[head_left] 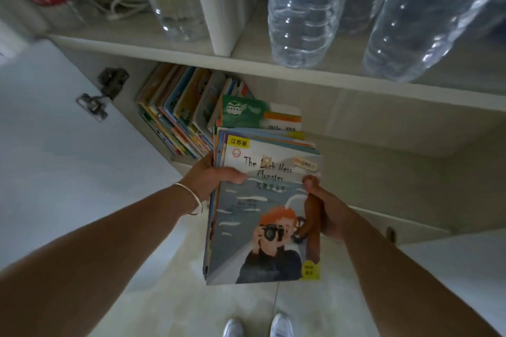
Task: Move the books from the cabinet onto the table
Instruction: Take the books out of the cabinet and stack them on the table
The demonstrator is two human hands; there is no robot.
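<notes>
Both hands hold a stack of thin picture books [257, 216] in front of the open cabinet; the top cover reads "The Loch Ness Monster". My left hand [210, 180] grips the stack's left edge with its thumb across the cover. My right hand [320, 208] grips the right edge, thumb on the cover. Behind the stack, more books [178, 112] stand leaning in the lower compartment of the cabinet [301, 76], and a green-covered book [246, 111] shows just past the stack's far end. The table is out of view.
Large clear plastic bottles [304, 8] stand on the shelf above the books, with a cord and a red item at upper left. The open cabinet door [54, 131] with its hinge [104, 93] is on the left. Tiled floor and my white shoes [257, 325] are below.
</notes>
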